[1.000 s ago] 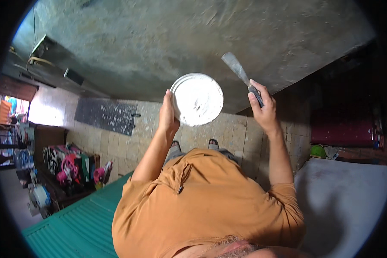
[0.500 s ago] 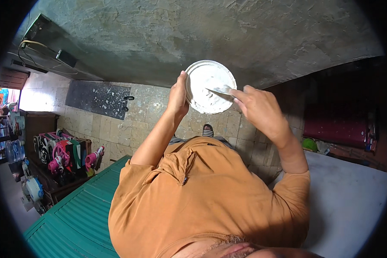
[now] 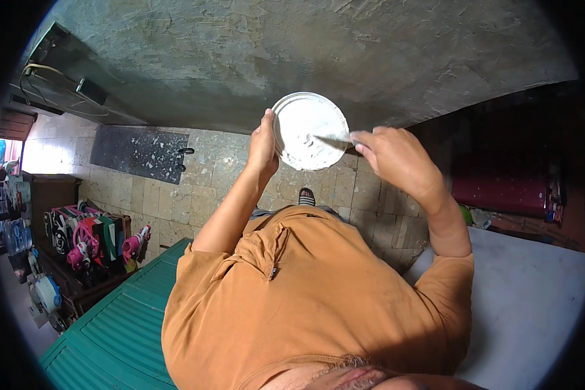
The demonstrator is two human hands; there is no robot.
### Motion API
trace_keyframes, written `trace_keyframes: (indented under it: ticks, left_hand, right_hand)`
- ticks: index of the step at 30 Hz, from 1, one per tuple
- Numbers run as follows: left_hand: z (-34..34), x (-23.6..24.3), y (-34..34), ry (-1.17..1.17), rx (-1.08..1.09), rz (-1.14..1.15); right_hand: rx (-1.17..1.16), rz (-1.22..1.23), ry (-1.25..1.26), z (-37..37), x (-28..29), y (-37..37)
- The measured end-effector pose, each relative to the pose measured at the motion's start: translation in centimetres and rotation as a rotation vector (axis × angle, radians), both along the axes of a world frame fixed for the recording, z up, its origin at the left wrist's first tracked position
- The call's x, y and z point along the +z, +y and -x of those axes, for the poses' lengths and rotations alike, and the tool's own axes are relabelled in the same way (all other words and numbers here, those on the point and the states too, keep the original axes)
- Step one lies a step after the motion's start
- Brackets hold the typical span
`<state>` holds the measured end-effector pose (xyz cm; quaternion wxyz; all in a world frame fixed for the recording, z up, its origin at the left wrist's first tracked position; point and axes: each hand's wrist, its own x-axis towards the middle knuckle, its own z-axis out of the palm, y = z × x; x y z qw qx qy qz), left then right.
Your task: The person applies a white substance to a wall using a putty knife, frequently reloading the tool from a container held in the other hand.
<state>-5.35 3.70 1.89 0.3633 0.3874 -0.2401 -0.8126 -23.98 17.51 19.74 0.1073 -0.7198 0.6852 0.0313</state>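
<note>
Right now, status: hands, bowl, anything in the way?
Left hand grips the white bowl by its rim. Right hand holds a putty knife, blade in the white paste. Nothing between hands and bowl.

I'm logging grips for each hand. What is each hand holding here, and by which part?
The left hand grips the white round pan by its left rim. The right hand holds a putty knife by its handle, blade in the pan.
</note>
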Motion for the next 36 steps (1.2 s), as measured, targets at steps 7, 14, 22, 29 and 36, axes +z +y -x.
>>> trace_keyframes:
  ticks: [7,14,22,29,36]
  left_hand:
    - [0.5,0.6,0.4,0.007,0.042,0.038]
    - [0.8,0.2,0.2,-0.002,0.013,0.011]
    - [1.0,0.4,0.4,0.057,-0.001,0.016]
    - [0.5,-0.2,0.2,0.032,-0.023,0.011]
    - [0.7,-1.2,-0.1,0.015,-0.066,-0.011]
  right_hand:
    - [-0.091,0.058,0.032,-1.5,-1.1,1.4]
    - [-0.193,0.018,-0.339,1.3,0.5,2.0]
    - [-0.612,-0.202,-1.242,6.6,-4.6,5.4]
    - [-0.661,0.023,-1.707,6.0,-8.7,6.7]
    - [-0.466,1.047,-0.846,8.9,-10.9,1.9]
